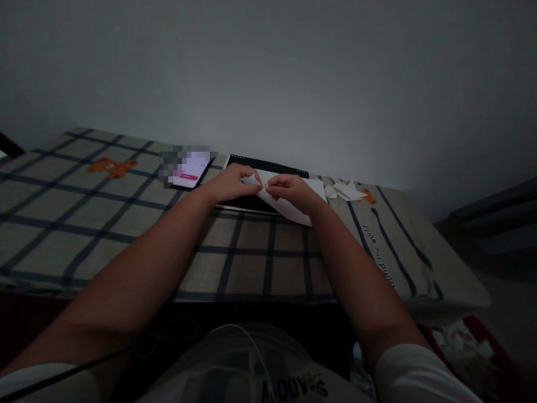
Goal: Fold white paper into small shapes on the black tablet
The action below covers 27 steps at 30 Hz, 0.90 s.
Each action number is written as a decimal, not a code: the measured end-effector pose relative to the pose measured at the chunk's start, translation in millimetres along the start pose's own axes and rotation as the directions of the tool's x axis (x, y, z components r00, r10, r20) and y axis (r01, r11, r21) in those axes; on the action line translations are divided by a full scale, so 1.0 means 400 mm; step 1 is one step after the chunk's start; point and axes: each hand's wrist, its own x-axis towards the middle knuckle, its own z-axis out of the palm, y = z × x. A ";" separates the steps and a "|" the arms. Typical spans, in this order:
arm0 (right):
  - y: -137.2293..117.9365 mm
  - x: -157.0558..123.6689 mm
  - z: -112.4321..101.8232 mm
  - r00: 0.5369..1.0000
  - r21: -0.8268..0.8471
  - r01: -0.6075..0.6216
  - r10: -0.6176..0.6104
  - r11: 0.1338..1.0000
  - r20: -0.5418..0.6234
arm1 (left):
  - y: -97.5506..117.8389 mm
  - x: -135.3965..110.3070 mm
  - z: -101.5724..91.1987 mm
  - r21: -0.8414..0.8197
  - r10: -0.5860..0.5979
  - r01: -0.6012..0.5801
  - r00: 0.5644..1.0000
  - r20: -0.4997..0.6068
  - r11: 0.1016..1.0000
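Observation:
Both my hands meet over a white sheet of paper that rises off a black flat board with a pale edge. My left hand pinches the paper's upper left edge, which curls up between thumb and fingers. Close beside it, my right hand has its thumb and fingertips closed on the same edge. The fingertips of the two hands almost touch. Several white paper scraps lie just right of the board.
A lit tablet or phone, partly pixelated, lies left of the board. A checked cloth covers the table against a grey wall. A thin cable runs across my lap. A red bin with crumpled paper stands low at right.

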 end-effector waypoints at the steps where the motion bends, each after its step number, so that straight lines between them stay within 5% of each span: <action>1: -0.001 -0.001 -0.002 1.000 -0.007 -0.006 0.006 1.000 0.014 | 0.000 0.000 0.000 -0.011 -0.001 0.001 1.000 0.005 1.000; 27: 0.009 0.005 0.005 0.999 -0.053 0.013 -0.011 0.999 0.039 | -0.005 -0.002 -0.011 0.018 0.006 -0.008 0.993 0.122 1.000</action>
